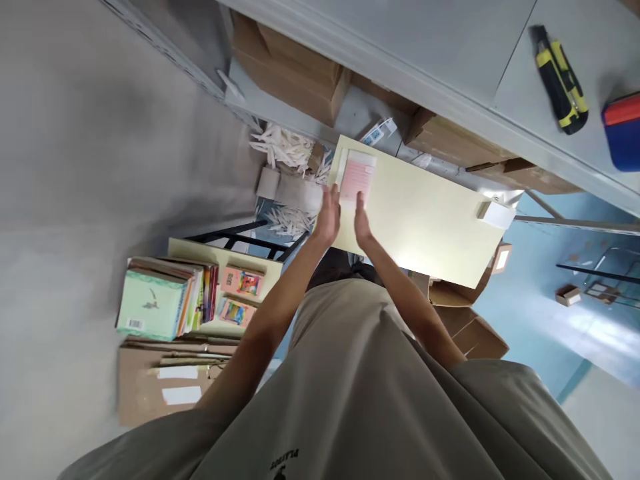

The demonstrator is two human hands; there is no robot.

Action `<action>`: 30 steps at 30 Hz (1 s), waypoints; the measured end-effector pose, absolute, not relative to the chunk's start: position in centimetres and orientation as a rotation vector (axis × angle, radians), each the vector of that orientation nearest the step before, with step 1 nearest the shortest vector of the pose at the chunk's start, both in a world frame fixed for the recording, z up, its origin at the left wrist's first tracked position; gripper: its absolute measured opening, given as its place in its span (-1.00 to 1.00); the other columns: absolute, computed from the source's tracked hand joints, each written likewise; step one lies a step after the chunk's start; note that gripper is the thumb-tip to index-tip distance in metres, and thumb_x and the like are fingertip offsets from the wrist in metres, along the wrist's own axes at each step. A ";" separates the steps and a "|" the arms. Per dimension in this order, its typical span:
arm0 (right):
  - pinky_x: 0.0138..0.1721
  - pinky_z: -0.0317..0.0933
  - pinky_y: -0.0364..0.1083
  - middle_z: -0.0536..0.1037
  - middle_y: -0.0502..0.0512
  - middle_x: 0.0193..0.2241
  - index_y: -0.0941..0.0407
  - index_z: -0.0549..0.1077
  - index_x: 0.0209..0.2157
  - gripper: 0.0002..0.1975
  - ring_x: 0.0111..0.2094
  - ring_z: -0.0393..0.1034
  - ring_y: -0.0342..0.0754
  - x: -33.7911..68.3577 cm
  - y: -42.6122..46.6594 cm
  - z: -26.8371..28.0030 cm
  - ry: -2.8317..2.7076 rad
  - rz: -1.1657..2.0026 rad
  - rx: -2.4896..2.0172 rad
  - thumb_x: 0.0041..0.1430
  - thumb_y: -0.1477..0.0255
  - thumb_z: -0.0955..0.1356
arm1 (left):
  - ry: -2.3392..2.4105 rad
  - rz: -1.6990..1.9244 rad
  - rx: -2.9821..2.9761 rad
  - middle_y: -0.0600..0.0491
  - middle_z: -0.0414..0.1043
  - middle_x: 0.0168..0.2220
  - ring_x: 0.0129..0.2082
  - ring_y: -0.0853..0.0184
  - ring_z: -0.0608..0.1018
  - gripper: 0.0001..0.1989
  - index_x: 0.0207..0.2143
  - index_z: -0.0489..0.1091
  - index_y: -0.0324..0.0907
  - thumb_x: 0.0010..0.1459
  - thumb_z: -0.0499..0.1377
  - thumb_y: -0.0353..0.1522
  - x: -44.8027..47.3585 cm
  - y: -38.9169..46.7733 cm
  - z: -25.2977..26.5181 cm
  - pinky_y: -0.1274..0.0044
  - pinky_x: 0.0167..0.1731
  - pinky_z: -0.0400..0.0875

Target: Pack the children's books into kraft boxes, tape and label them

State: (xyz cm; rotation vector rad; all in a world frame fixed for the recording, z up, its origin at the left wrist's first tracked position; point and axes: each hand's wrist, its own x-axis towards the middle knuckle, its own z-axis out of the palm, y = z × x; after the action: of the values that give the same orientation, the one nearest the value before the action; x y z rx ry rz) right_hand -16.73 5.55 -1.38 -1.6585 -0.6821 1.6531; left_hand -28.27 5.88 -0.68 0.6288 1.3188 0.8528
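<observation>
A pale cream tabletop [425, 213] is in front of my body. Near its left end lies a flat pink pad or stack of sheets [359, 175] with white edges; its exact kind I cannot tell. My left hand [328, 217] is at the near left corner of this stack, fingers straight and pointing away from me. Across from it, my right hand [362, 221] is at the near right corner, fingers stretched out, palm turned inward. Both hands are beside the stack, and whether they press on it is unclear.
A small white box [497, 215] sits at the tabletop's right end. Cardboard boxes [295, 67] fill the shelf beyond, and a yellow-black utility knife [561, 83] lies on the upper shelf. Books [153, 300] stand at lower left. White paper strips [287, 147] are heaped beyond the table.
</observation>
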 end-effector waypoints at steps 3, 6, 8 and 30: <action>0.80 -0.42 0.18 -0.13 -0.08 0.80 -0.04 -0.10 0.80 -0.07 0.81 -0.28 -0.10 -14.0 6.5 0.7 -0.570 1.544 -1.578 0.66 -0.23 -0.05 | 1.328 1.011 0.451 0.03 -0.06 0.80 0.82 0.17 -0.05 0.11 0.76 0.02 -0.05 0.49 -0.56 0.31 -33.2 6.1 1.5 0.18 0.75 0.04; 0.80 -0.31 0.23 -0.03 -0.10 0.79 -0.09 0.05 0.77 -0.04 0.80 -0.20 -0.06 -11.1 6.9 2.8 -0.636 1.526 -1.410 0.63 -0.28 -0.09 | 1.299 1.135 0.460 -0.01 0.04 0.78 0.81 0.08 0.02 0.14 0.70 0.16 -0.02 0.47 -0.57 0.35 -36.4 3.8 3.4 0.10 0.70 0.16; 0.79 -0.24 0.31 0.10 -0.09 0.76 -0.15 0.22 0.71 0.01 0.80 -0.14 0.02 -10.0 6.0 4.1 -0.739 1.574 -1.273 0.57 -0.38 -0.07 | 1.277 1.177 0.512 -0.04 0.13 0.75 0.78 -0.02 0.11 0.17 0.65 0.26 -0.01 0.44 -0.56 0.40 -36.6 0.8 4.6 0.03 0.61 0.32; 0.70 0.14 0.26 0.54 0.08 0.54 -0.14 0.63 0.35 -0.30 0.67 0.27 0.20 -26.9 -19.4 11.5 -1.454 2.306 -0.675 0.44 -0.29 0.42 | 1.313 1.910 -0.412 0.06 0.69 -0.32 -0.66 0.49 0.44 -0.69 -0.11 0.60 -0.09 0.63 0.25 -0.09 -40.6 -37.1 13.0 0.62 -0.73 0.23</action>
State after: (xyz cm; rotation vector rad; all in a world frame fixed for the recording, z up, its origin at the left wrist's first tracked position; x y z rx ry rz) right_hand -26.93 -19.41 11.46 -0.6748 -1.4543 2.3063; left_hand -40.59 -37.08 13.05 -0.4116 1.3131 1.9104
